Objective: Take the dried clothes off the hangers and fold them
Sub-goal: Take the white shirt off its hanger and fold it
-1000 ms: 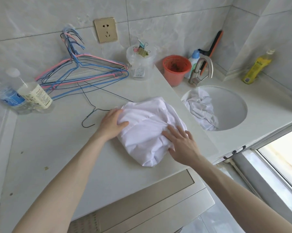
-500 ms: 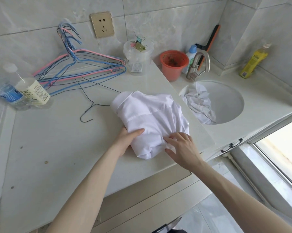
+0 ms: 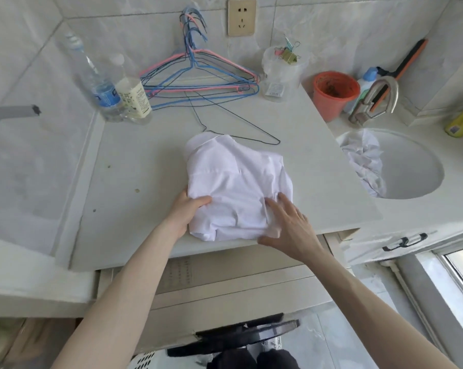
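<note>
Presently the shirt lies folded at frame centre on the counter, long axis running from collar down to the front edge, where the left hand pinches its lower-left corner, thumb on top, and the right hand presses the lower-right with straight fingers.

No legible text anywhere.

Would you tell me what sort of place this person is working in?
Likely a home laundry corner: a stone counter beside a round sink and tap, stacked wire hangers, and a folded white shirt.
</note>
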